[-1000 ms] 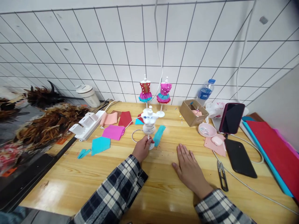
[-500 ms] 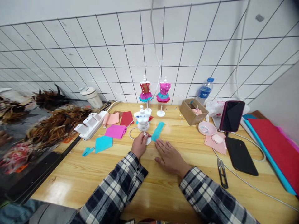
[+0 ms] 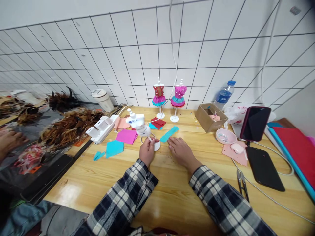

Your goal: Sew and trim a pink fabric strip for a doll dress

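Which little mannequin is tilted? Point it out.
The undressed white mannequin, held in the left hand; the red-topped mannequin and pink-topped mannequin behind it stand upright.

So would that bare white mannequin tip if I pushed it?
The bare white mannequin would probably tip easily if standing alone, since its torso sits on a thin post above a small round base. It seems light: just the left hand holds it, tilted, low down.

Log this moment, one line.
left hand: holds tilted white mannequin by stand | right hand: beside blue strip, contact unclear | behind: two dressed mannequins, upright
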Demonstrator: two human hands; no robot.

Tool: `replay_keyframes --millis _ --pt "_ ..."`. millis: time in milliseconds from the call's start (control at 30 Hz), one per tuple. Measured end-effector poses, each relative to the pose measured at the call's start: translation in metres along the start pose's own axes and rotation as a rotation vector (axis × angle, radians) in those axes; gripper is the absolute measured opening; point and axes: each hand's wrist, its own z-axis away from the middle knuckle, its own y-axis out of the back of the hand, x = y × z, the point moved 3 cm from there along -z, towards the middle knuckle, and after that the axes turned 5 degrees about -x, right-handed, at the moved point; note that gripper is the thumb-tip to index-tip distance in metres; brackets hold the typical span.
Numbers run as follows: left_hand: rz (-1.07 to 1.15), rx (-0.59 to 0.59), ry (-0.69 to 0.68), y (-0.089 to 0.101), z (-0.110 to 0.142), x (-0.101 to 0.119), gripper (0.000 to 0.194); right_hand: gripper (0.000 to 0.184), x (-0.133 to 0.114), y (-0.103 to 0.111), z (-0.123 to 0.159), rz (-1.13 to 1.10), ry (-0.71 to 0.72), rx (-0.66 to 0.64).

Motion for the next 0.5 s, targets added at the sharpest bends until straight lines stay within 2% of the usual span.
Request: replay_keyframes --millis 133,367,433,500 --pt "-0.024 -0.009 0.016 -0.001 -0.003 -0.004 0.030 0.049 -0.002 -0.006 -0.010 -0.017 0.093 -0.068" --pt "-0.051 -0.089 0.013 -0.005 -0.005 -0.003 0.029 0.055 -0.012 -0.001 0.034 -0.043 0.325 -0.242" --pt "-0.056 -0.095 0.018 -0.005 -0.005 -0.003 0.030 0.055 -0.011 0.000 0.053 -0.040 0.322 -0.239" --pt "-0.054 -0.103 0.025 -0.005 -0.005 -0.003 0.030 0.062 -0.008 -0.003 0.073 -0.013 0.220 -0.146"
